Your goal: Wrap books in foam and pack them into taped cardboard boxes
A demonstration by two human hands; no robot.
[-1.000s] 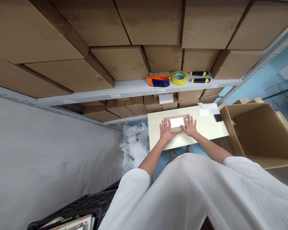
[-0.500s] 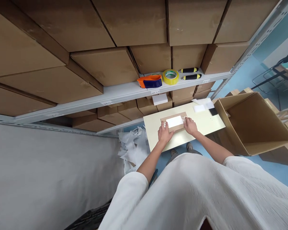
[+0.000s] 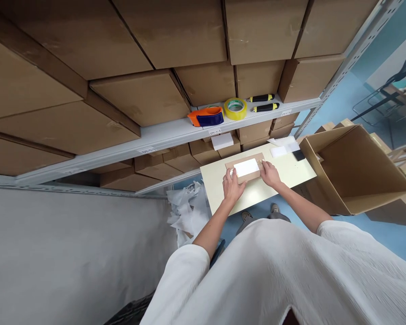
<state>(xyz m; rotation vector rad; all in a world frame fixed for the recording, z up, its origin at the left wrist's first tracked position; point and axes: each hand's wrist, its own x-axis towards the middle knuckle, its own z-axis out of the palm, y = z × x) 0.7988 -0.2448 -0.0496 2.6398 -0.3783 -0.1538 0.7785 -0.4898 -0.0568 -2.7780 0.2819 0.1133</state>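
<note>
A small brown cardboard box [image 3: 253,177] with a white label [image 3: 246,167] on top lies on a pale yellow board [image 3: 216,193]. Shiny clear tape shows at both ends of the label. My left hand [image 3: 233,185] rests on the box's left end, its fingers apart and touching the top by the label, its thumb along the near edge. At the right end, my right hand [image 3: 269,174] presses its fingertips on the tape, fingers close together. Whether those fingertips pinch anything is too small to tell.
Beside the board's right end stands a large open carton [image 3: 338,180]. White papers [image 3: 284,149] and a black item [image 3: 298,155] lie near it. The shelf [image 3: 176,128] ahead holds boxes, an orange-blue dispenser [image 3: 206,117], yellow tape [image 3: 236,109] and two cutters [image 3: 265,107]. Crumpled wrapping [image 3: 189,212] sits left.
The view has shifted slightly. Both hands remain at the ends of the box, with the right fingertips slightly shifted on the tape.
</note>
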